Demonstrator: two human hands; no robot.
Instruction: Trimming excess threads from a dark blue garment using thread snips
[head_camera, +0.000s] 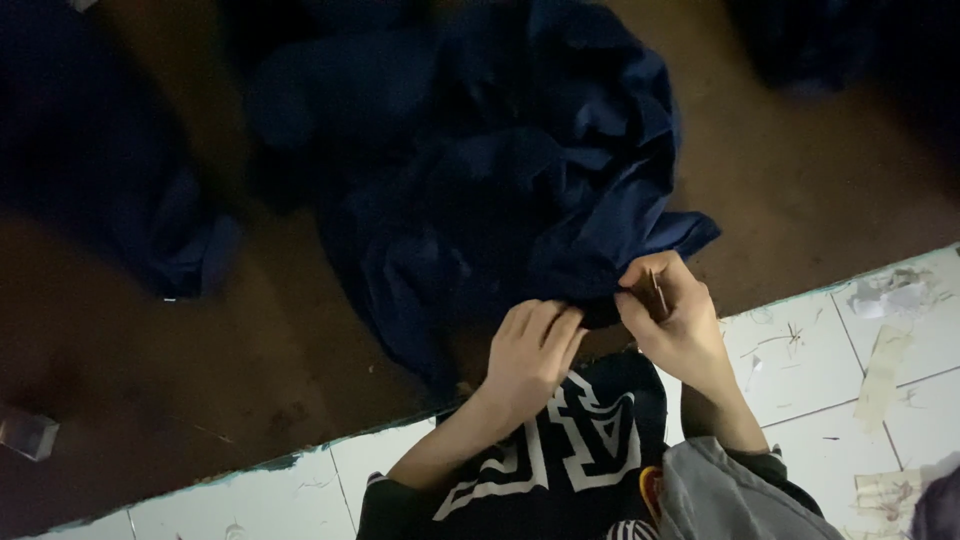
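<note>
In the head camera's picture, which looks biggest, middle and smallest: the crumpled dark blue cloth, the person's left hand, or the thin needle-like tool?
1. Crumpled dark blue cloth, by far the largest.
2. Left hand, pressed on the cloth's edge.
3. Thin needle-like tool, pinched in the right hand, smallest; mostly hidden, so its full length is unclear.

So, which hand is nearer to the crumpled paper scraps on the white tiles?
The right hand. It pinches the dark blue fabric edge, on the side toward the paper scraps. The left hand grips the same fabric farther from them.
</note>
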